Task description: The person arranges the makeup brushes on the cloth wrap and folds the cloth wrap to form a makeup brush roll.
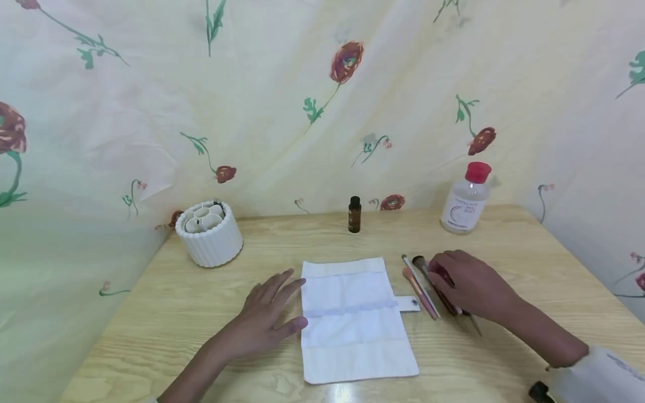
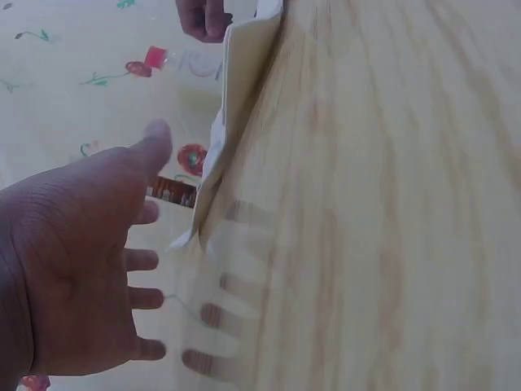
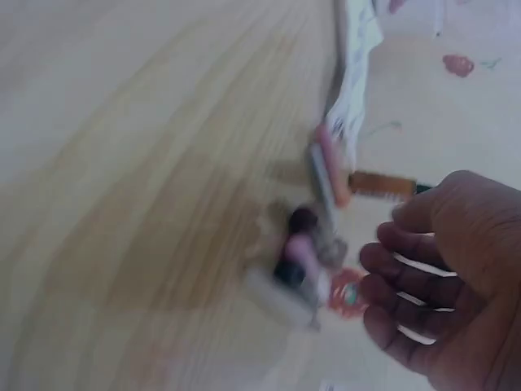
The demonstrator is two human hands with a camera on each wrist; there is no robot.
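A white fabric brush roll (image 1: 353, 324) lies unfolded flat, its snap strap (image 1: 409, 304) pointing right. Beside its left edge, my left hand (image 1: 262, 322) has spread fingers, thumb and fingertips at the cloth's border; the left wrist view shows an empty palm (image 2: 77, 261). My right hand (image 1: 468, 282) is over a group of makeup brushes, partly hiding them. Left of it lie a pink-handled brush (image 1: 422, 295) and a slim pale brush (image 1: 415, 273); a dark-bristled brush (image 1: 419, 262) runs under its fingers. In the blurred right wrist view, the loosely bent fingers (image 3: 407, 265) hold nothing visible.
A white ribbed round holder (image 1: 214, 240) stands at the back left. Near the floral cloth behind the wooden table (image 1: 272, 240) are a small brown bottle (image 1: 355, 217) and, further right, a clear red-capped bottle (image 1: 464, 204).
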